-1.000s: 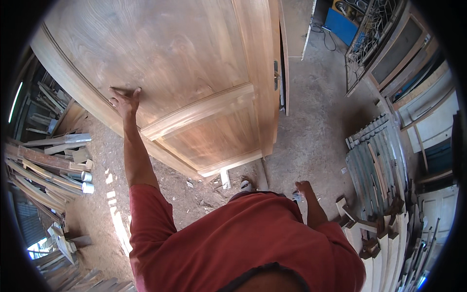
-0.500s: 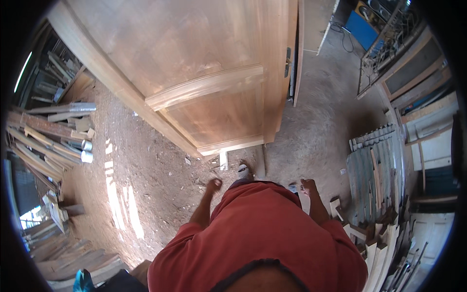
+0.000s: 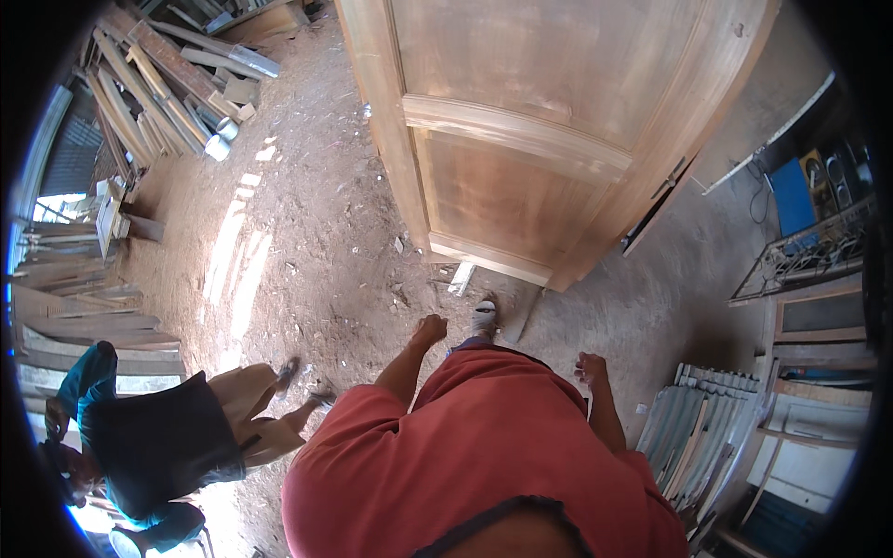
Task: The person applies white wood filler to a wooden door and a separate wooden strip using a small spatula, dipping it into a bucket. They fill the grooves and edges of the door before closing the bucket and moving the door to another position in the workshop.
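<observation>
My left hand (image 3: pixel 429 330) hangs ahead of my red shirt with its fingers curled in, and nothing shows in it. Lower on the other side, my right hand (image 3: pixel 590 366) has loosely bent fingers, slightly apart, with no object visible in them. Both hands are away from everything around. In front of me stands a large pale-brown panelled wooden door (image 3: pixel 516 191), with a metal handle (image 3: pixel 672 179) at its right edge. A short pale wood piece (image 3: pixel 460 278) lies by its lower edge. One of my feet (image 3: pixel 485 319), in a sandal, shows just short of the door.
Another person (image 3: pixel 163 446) in a dark top and tan shorts is at the lower left. Stacked timber (image 3: pixel 153 84) and white cans (image 3: pixel 218 147) lie at the far left. On the right are corrugated sheets (image 3: pixel 690 423), a metal grille (image 3: pixel 809 246) and a blue panel (image 3: pixel 793 197).
My view has turned left, so the door and timber sit further right. The other person has come into view at lower left. My left hand has swung forward; my right hand is slightly lower.
</observation>
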Tool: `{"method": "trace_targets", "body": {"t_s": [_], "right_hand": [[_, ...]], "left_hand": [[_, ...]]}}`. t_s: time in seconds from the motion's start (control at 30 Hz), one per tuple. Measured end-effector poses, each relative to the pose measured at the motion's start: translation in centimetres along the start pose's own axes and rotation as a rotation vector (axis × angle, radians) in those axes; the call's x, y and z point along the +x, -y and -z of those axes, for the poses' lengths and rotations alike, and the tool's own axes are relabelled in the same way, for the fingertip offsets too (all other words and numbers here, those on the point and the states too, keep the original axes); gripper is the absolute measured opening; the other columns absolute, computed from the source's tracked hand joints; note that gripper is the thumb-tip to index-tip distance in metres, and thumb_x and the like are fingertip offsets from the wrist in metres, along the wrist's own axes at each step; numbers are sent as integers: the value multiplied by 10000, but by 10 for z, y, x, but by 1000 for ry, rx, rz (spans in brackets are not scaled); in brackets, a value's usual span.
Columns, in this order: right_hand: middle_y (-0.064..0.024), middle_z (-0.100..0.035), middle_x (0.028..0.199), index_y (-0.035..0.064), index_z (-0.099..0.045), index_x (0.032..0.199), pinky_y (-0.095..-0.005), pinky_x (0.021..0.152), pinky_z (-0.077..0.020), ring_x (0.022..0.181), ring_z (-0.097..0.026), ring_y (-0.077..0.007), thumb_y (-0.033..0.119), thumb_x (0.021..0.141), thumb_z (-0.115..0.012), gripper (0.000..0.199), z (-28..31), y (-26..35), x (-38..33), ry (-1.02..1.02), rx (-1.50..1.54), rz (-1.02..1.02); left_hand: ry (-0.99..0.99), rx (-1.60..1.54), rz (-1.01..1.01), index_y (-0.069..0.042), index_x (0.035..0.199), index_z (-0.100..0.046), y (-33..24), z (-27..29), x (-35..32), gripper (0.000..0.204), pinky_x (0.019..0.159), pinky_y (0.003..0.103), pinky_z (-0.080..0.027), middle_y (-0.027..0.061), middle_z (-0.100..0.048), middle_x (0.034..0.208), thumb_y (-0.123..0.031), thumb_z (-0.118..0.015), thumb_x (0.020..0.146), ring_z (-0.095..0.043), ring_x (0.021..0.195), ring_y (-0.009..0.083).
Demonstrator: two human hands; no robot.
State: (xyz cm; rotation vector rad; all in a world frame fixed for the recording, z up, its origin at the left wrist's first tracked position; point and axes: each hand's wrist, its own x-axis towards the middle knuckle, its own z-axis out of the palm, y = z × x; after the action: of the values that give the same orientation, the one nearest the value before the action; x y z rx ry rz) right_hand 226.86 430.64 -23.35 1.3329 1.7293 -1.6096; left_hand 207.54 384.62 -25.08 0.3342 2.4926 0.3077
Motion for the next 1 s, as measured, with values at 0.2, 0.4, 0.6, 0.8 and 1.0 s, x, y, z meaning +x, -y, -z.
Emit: {"method": "trace_targets", "body": {"t_s": [0.2, 0.4, 0.6, 0.8, 1.0], "right_hand": [[-44, -620, 737, 37, -636, 917, -296, 409, -361, 526, -586, -164, 331, 955, -651, 297, 1, -4, -31, -40, 64, 0], [-153, -710, 833, -44, -678, 930, -370, 465, -464, 589, -642, -225, 345, 968, -640, 393, 25, -66, -17, -121, -25, 21], [-111, -653, 734, -12, -642, 907, -321, 423, -436, 550, -631, -205, 284, 948, -641, 299, 34, -81, -25, -117, -60, -44], [-229, -708, 925, -100, -666, 1005, -393, 578, -550, 724, -674, -256, 316, 942, -684, 421, 29, -74, -12, -102, 68, -20], [-166, -646, 856, -26, -629, 953, -409, 537, -513, 703, -632, -256, 275, 934, -673, 304, 24, -50, -1, -29, 132, 51]], "left_hand": [[51, -632, 283, -119, 1077, -749, -22, -52, -4, 308, 969, 493, -525, 231, -711, 1118, -313, -647, 861, -652, 1129, 418], [73, -518, 147, -115, 1218, -711, -13, -72, -9, 551, 971, 448, -539, 214, -733, 1085, -366, -765, 730, -701, 1035, 375], [101, -587, 183, -79, 1140, -724, -14, -43, -9, 483, 917, 423, -562, 203, -750, 1005, -320, -757, 722, -728, 964, 344], [147, -497, 142, -61, 963, -757, -44, -9, -7, 346, 913, 445, -560, 205, -751, 995, -333, -761, 748, -726, 974, 365], [142, -457, 136, -53, 1000, -769, -58, -7, -2, 398, 943, 463, -545, 235, -738, 1045, -380, -750, 775, -708, 1027, 389]]}}
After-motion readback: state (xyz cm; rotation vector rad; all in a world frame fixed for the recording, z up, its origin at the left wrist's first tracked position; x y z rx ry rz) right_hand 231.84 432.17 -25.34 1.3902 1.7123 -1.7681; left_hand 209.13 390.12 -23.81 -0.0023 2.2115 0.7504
